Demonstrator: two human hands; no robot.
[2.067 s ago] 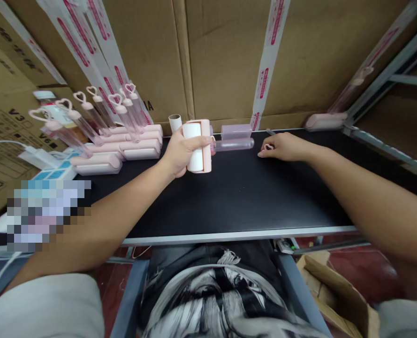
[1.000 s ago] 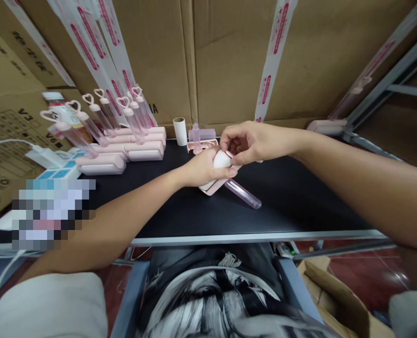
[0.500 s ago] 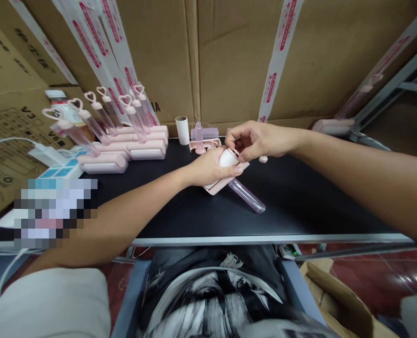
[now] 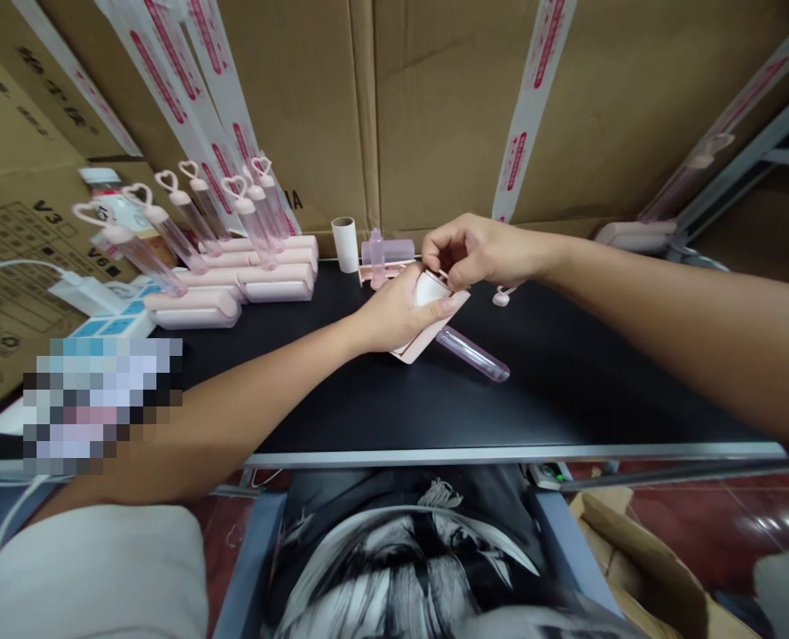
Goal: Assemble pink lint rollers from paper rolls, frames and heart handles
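Observation:
My left hand (image 4: 398, 311) is wrapped around a lint roller, made up of a white paper roll (image 4: 430, 289) lying in a pink cover (image 4: 427, 339). From under the cover a clear lilac tube (image 4: 477, 355) sticks out toward the lower right. My right hand (image 4: 467, 256) pinches at the far end of the roll, where a thin pink edge shows between thumb and fingers; the fingertips partly hide it. Just right of the hands, a small pink heart-shaped cap (image 4: 501, 297) lies on the black table (image 4: 367, 408).
Several assembled pink lint rollers (image 4: 278, 282) with upright heart-topped handles stand at left, beside a power strip (image 4: 111, 324) and bottle (image 4: 118, 204). Behind my hands are a white roll (image 4: 344, 245) and loose lilac parts (image 4: 394, 251). Another roller (image 4: 637, 234) sits far right. Cardboard boxes (image 4: 434, 106) wall the back.
The roller and its lilac tube have shifted slightly up and to the right. My right hand has risen a little, still pinching at the roll's end. More of the heart-shaped cap shows.

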